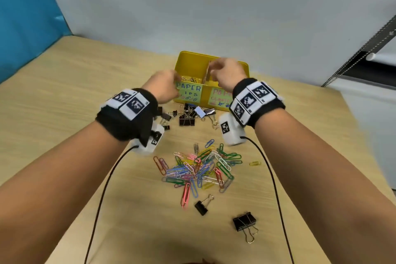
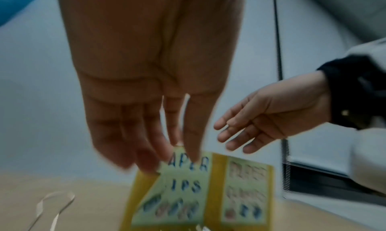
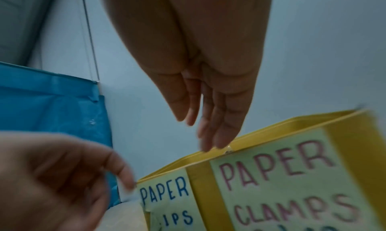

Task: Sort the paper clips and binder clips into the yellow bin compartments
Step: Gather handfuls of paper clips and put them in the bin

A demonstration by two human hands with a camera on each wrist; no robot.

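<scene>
Both hands hang with loose, empty fingers over the yellow bin point(image 1: 192, 58), left hand point(image 1: 162, 87) and right hand point(image 1: 227, 70), so next pinch paper clips point(image 1: 199, 167) gently from the pile near it.

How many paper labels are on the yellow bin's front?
2: the blue-lettered label on the left half, its corner behind the left hand, and the pink-lettered label on the right half. Other sides of the yellow bin are hidden.

Light wooden table point(image 1: 64, 92) against a grey wall point(image 1: 214, 6), blue sheet point(image 1: 25, 17) left
</scene>
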